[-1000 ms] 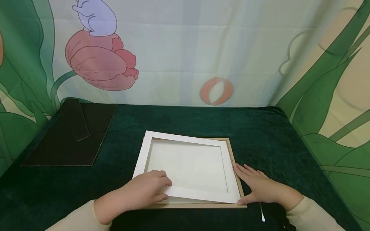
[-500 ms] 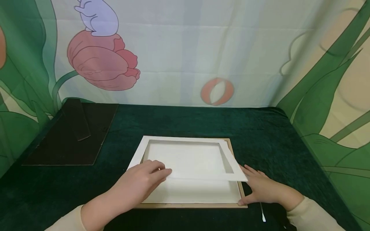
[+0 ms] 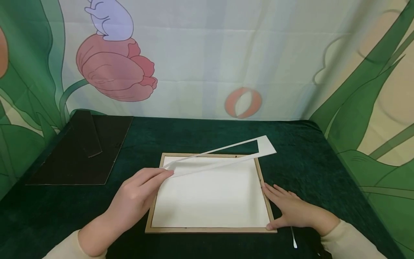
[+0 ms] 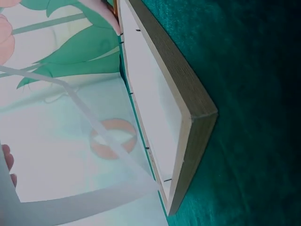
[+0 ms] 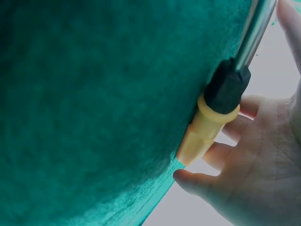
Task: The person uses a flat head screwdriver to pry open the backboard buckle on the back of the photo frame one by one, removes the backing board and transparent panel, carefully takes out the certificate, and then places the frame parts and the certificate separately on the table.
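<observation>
My left hand (image 3: 136, 190) pinches a white mat board (image 3: 266, 146) with a cut-out window by its left end. The board slants up, its right end raised above the wooden picture frame (image 3: 210, 230). In the left wrist view, fingertips (image 4: 8, 159) show at the mat board's border. Inside the frame lies a white sheet (image 3: 210, 201). Straight fingers of my right hand (image 3: 292, 208) rest along the frame's right side, the thumb at its near corner. Under that palm lies a screwdriver (image 5: 211, 113) with a yellow and black handle; the head view shows only its metal tip.
A black backing board (image 3: 55, 162) with its stand leg (image 3: 85, 135) lies at the left on the dark green cloth (image 3: 194, 129). Behind the table hangs a printed curtain (image 3: 187, 54). Small dark tabs (image 4: 147, 148) line the frame's inner edge.
The left hand has lifted the mat board out of the frame and tilted it up, drawing back to the left; the sheet beneath is exposed. The right hand stays in place.
</observation>
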